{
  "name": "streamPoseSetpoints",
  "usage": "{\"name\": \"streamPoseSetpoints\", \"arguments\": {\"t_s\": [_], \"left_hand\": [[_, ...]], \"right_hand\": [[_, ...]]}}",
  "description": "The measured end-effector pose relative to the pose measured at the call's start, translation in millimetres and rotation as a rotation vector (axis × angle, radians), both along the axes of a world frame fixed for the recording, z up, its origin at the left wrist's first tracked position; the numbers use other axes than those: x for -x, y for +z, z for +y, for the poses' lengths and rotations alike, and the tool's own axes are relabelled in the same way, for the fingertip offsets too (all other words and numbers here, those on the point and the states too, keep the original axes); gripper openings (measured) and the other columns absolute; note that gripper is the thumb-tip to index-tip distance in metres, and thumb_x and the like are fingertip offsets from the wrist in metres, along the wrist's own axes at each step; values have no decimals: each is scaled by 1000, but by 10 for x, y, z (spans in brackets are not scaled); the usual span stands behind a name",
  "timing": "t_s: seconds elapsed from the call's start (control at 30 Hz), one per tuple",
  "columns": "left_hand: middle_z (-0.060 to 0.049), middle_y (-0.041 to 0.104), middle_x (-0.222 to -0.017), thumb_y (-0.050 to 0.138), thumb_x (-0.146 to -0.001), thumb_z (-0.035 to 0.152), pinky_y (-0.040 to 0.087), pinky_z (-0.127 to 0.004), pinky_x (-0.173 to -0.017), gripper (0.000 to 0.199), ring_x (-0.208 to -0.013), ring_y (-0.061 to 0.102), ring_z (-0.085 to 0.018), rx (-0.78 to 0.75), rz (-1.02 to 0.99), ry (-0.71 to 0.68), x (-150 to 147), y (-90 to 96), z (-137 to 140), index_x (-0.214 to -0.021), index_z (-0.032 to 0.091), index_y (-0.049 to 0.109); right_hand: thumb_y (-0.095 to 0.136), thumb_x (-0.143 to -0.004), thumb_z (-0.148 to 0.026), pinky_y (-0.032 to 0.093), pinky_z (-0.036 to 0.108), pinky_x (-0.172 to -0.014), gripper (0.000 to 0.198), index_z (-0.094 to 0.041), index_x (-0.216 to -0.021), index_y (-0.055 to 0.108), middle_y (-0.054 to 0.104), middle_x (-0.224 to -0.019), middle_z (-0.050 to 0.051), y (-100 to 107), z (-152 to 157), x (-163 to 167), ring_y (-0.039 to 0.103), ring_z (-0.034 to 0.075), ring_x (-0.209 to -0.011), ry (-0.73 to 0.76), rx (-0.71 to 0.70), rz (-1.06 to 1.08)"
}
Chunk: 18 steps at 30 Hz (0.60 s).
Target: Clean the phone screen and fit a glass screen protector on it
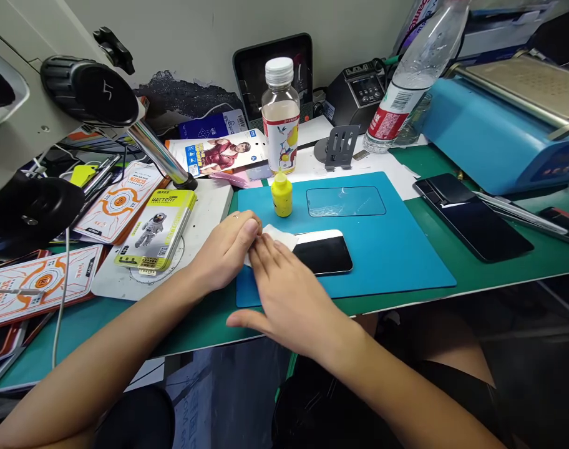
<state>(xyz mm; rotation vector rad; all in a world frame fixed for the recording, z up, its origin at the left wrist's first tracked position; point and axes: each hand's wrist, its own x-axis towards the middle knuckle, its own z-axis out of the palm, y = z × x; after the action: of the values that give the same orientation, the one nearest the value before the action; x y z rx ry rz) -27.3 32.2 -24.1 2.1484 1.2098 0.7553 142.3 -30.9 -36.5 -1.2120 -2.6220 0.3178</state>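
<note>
A cluttered workbench with a green mat (pixel 500 265) runs across the view, and a blue work mat (pixel 397 249) lies on it near the middle. On the blue mat lies a phone (pixel 324 252), screen up, long side running left to right; its left end is hidden under the hands. The right hand (pixel 289 293) lies flat and open, fingers stretched over the phone's left end, pressing a white wipe (pixel 281 237) onto it. The left hand (pixel 228 249) is loosely curled just to the left, its fingertips at the wipe's edge; whether it pinches the wipe cannot be told. Just beyond the hands stands a small yellow bottle (pixel 281 194), and to its right a clear glass protector (pixel 345 201) lies flat on the blue mat. Farther back stands a clear bottle with a white cap (pixel 280 115). A second dark phone (pixel 471 215) lies to the right on the green mat. Printed packages (pixel 156 227) lie to the left, beneath a microscope arm (pixel 158 153).
</note>
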Motion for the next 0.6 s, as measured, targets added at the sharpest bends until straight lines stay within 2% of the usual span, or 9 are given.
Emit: {"name": "streamPoseSetpoints", "arguments": {"t_s": [0.17, 0.4, 0.6], "left_hand": [[-4, 58, -84, 15, -108, 64, 41, -39, -79, 61, -81, 53, -22, 2, -6, 3, 3, -5, 6, -88, 22, 54], [-4, 59, -85, 15, -108, 63, 42, -39, -81, 60, -84, 55, -22, 1, 47, 5, 5, 15, 9, -90, 22, 55], [-4, 60, -89, 15, -109, 60, 43, -39, -82, 58, -87, 56, -22, -11, 68, -21, 7, 26, 0, -93, 21, 56]], "right_hand": [[37, -98, -74, 32, 48, -127, 100, 9, -153, 43, 38, -163, 30, -82, -205, -163, 36, 37, -155, 68, -144, -8], [38, -103, -64, 49, 50, -116, 86, 7, -149, 50, 47, -158, 30, -43, -394, -758, 49, 38, -147, -27, -287, -121], [37, -105, -61, 49, 53, -116, 83, 8, -150, 48, 47, -158, 31, -39, -285, -971, 50, 39, -146, -99, -328, -152]]}}
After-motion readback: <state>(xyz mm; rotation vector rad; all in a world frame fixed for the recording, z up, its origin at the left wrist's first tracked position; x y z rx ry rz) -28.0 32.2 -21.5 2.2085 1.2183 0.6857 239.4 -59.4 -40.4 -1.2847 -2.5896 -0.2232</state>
